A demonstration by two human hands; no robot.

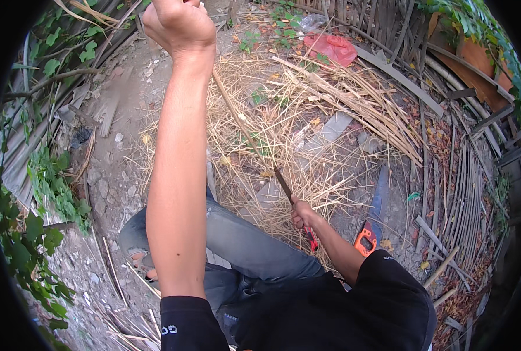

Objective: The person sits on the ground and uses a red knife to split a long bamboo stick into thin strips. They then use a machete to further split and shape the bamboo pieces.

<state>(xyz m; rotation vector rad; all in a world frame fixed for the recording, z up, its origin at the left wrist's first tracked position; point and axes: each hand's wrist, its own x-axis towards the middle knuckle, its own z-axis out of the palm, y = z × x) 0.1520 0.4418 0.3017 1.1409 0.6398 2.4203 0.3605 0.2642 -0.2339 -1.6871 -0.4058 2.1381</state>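
Observation:
My left hand [181, 26] is raised at the top edge, closed, with its fingers partly cut off by the frame. A thin bamboo stick [237, 117] slants down and right from behind my left wrist, where its upper part is hidden. My left hand appears to grip it there. In my right hand [302, 213], closed low near my right knee, is a knife whose dark narrow blade [283, 183] points up and left. The blade meets the stick's lower end or lies along it; I cannot tell which. A red and black handle end [311, 238] shows below my fist.
Pale bamboo shavings [243, 76] cover the ground ahead. A bundle of split bamboo strips [354, 111] lies at the right, below a red plastic bag [332, 49]. A handsaw with an orange handle [366, 238] rests right of my right forearm. Leafy vines [53, 187] edge the left side.

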